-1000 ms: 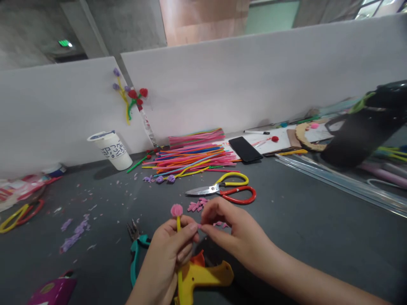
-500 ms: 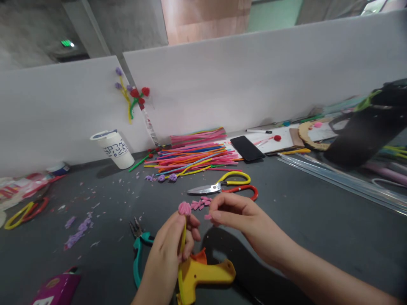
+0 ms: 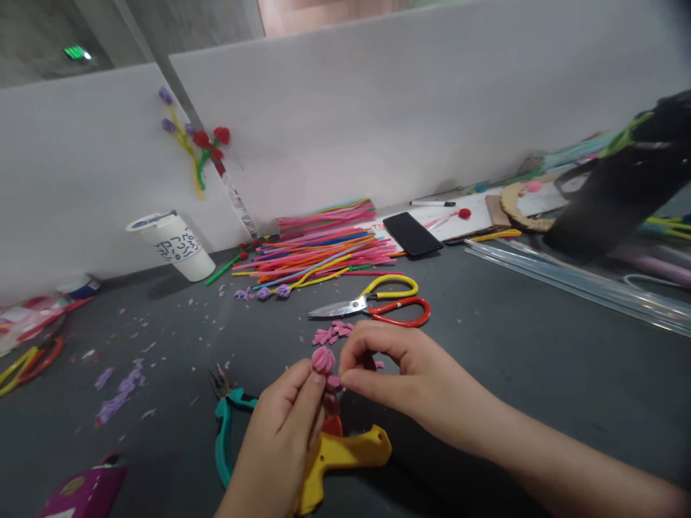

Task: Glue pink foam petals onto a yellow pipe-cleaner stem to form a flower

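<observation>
My left hand (image 3: 288,417) is closed around the stem of a pipe-cleaner flower, whose round pink head (image 3: 323,360) sticks up above the thumb; the stem itself is mostly hidden by the fingers. Between thumb and forefinger, my right hand (image 3: 391,363) pinches a short pink pipe-cleaner piece (image 3: 334,383) just below the flower head, close against it. A heap of similar pink cut pieces (image 3: 330,333) lies behind the hands. Under my left hand rests a yellow glue gun (image 3: 350,452) with an orange trigger.
Scissors (image 3: 372,302) with yellow and red handles lie behind the hands. Teal pliers (image 3: 224,432) are at left. Farther back are a pile of coloured pipe cleaners (image 3: 318,252), a phone (image 3: 412,234), a paper cup (image 3: 173,246) and a black bottle (image 3: 610,194).
My right hand has brought the pink piece left, up against the flower head. The flower has tilted and shifted slightly right. The whole view has moved a little.
</observation>
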